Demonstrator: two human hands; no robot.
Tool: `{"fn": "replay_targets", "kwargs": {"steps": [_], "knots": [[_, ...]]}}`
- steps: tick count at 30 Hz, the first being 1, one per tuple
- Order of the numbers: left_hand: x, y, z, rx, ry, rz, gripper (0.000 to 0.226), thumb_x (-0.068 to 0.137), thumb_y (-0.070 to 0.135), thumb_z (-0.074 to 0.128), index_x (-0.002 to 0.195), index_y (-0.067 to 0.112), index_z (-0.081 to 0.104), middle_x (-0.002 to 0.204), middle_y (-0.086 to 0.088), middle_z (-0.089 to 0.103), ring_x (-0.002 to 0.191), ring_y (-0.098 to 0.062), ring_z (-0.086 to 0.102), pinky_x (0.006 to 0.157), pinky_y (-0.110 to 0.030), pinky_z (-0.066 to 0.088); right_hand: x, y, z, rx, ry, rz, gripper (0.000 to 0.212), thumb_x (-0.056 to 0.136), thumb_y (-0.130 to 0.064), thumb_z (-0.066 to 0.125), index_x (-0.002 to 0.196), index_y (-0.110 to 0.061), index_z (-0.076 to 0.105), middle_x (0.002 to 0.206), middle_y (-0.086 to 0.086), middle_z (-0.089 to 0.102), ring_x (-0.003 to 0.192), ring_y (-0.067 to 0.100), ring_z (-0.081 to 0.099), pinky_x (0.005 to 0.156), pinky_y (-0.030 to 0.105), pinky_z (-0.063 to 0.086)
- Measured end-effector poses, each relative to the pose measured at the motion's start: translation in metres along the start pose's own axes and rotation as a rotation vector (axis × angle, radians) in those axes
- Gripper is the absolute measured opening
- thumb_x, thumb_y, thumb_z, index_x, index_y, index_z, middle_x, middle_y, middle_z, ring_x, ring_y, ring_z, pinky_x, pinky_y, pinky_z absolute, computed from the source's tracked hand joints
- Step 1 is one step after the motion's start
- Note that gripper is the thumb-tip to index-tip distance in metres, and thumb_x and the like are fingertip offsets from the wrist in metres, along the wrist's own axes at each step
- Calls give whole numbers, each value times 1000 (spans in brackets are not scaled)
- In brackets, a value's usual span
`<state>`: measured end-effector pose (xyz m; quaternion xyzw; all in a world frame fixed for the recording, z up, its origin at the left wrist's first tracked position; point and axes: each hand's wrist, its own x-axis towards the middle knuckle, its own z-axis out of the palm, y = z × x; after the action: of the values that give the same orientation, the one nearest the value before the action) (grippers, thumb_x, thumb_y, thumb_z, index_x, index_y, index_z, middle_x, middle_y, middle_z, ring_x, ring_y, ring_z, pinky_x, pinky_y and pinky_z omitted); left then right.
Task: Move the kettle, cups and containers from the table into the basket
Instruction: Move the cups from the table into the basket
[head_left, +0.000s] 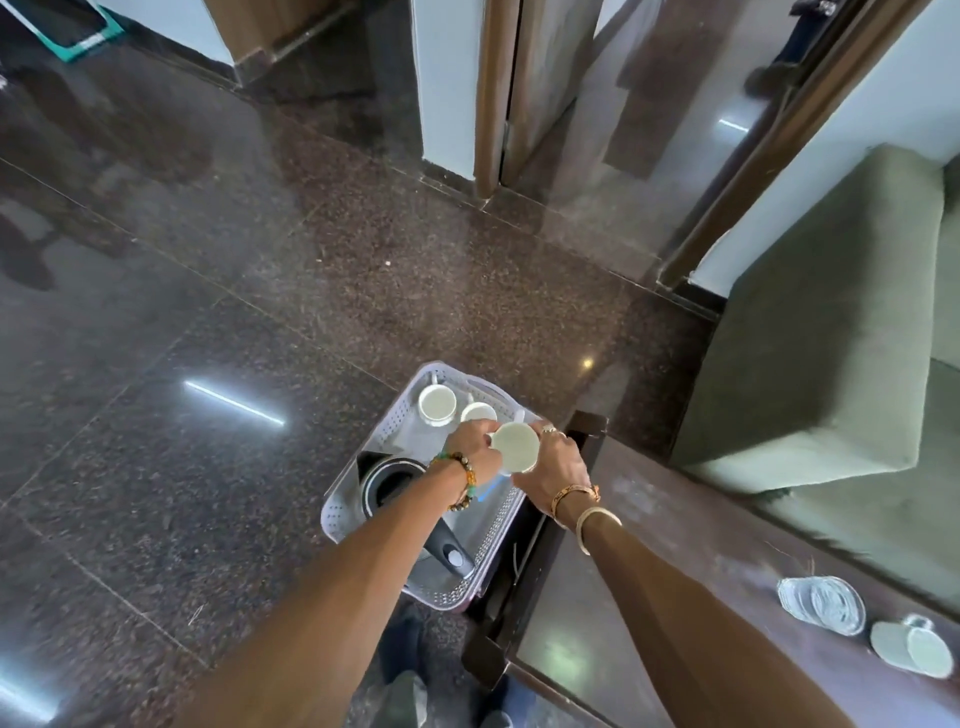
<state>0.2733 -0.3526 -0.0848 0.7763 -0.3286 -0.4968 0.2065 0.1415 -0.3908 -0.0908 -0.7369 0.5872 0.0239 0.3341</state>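
Observation:
A white perforated basket (343, 512) stands on the dark floor beside the table. Inside it are a black kettle (395, 486) with its handle toward me and two white cups (437, 404) (478, 413) at the far end. Both hands hold a third white cup (515, 448) above the basket's right side: my left hand (470, 449) grips its left rim, my right hand (553, 470) grips it from the right. On the table near me a clear glass container (821, 605) and a small lidded glass jar (914, 647) lie at the right.
The dark wooden table (675, 519) runs from the basket toward the lower right. A green upholstered seat (831, 338) fills the right side behind it. Polished granite floor (208, 364) stretches left and ahead to door frames.

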Motion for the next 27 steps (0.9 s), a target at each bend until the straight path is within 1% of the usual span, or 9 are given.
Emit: {"fn": "replay_targets", "kwargs": {"steps": [2,5,8,10,13,17,21,24,27], "knots": [[12,-9,16,19,-13,-44,48,77,6,57,122,22,60,111,-4,68,106,-23,61,91,-34,54,7,16,14,-61,-10,-7,66,70,-27,77,131,-20,53,117,5,64,111,27,56,91,38,51],[29,-17,32,25,-11,-92,50,74,5,57,121,20,59,112,-6,67,107,-24,61,91,-37,54,19,35,31,-179,-16,-30,71,73,-39,75,136,-17,50,128,5,53,117,26,46,97,37,41],[45,-20,44,31,12,-121,57,73,4,55,128,22,55,114,-7,65,107,-26,60,91,-36,54,35,47,39,-238,-18,-66,72,75,-45,72,137,-18,48,132,5,48,117,27,44,98,37,38],[56,-20,46,19,47,-138,64,74,4,56,134,22,50,118,-9,63,110,-28,59,93,-37,54,46,46,42,-246,-13,-87,75,74,-47,71,138,-19,45,133,5,46,120,27,42,99,38,36],[72,-18,46,46,96,-138,63,75,5,58,135,21,51,120,-11,63,111,-29,60,95,-38,53,63,42,45,-247,3,-88,77,72,-48,73,138,-18,45,133,6,44,123,29,41,100,40,36],[81,-20,46,88,100,-132,51,74,3,55,122,20,58,108,-8,66,104,-28,62,82,-31,53,73,44,54,-279,-20,-63,70,71,-45,71,131,-16,50,128,6,49,118,29,42,95,40,34],[90,-24,53,106,68,-121,51,75,1,56,123,18,58,110,-8,66,92,-21,58,76,-26,48,80,53,66,-390,-9,-59,65,72,-45,69,128,-17,51,126,6,48,112,29,41,91,40,32],[96,-29,58,103,46,-113,52,74,-2,56,124,11,58,105,-7,66,91,-22,60,76,-27,53,86,57,72,-463,9,-58,52,72,-36,70,119,-17,56,124,7,44,109,30,39,89,40,32],[99,-34,60,100,74,-95,51,72,-5,56,122,6,59,99,-5,64,89,-18,57,74,-23,47,89,56,76,-499,19,-63,45,73,-31,70,115,-17,58,121,8,46,107,30,41,87,39,32]]}}
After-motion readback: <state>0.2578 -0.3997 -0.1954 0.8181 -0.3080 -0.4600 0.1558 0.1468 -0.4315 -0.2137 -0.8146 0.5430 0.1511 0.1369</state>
